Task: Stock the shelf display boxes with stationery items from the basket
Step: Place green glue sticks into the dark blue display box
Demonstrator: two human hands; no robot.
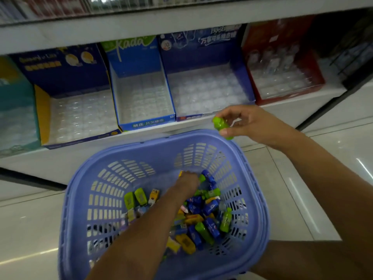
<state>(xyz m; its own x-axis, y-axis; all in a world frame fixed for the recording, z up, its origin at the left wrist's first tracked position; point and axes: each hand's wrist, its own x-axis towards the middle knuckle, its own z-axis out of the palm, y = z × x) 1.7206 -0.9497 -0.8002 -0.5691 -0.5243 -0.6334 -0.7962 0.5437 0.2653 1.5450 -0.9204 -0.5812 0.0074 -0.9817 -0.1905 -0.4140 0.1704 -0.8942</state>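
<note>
- Pinched between thumb and fingertips of the right hand (249, 123): one small green item (220, 126), raised over the far rim of the basket (129, 147).
- Sunk low in the basket, the left hand (188, 178), seen from the back among the loose stationery items (198, 225); impossible to tell whether curled round anything.
- Just beyond the right hand, the eraser box (201, 57); further to that hand's left, the Kada box (133, 63) with its green lettering, then the navy box (66, 77); off to its right, the red box (262, 43). Clear moulded trays in all four, seemingly unfilled.
- Likely step: carrying the green item to its box. Judging by colour, probably the Kada box, though far from certain.
- Match the print on the item against the box front before committing.
- Keep the pinch light and near one end, leaving the other end free to enter a tray pocket.
- Start at a back pocket and work toward the front, to avoid reaching over filled rows.
- Lower straight down and seat fully before letting go; tilted pieces likely to tip neighbours later.
- Meanwhile, sort with the left hand for more green ones, ready to pass across.
</note>
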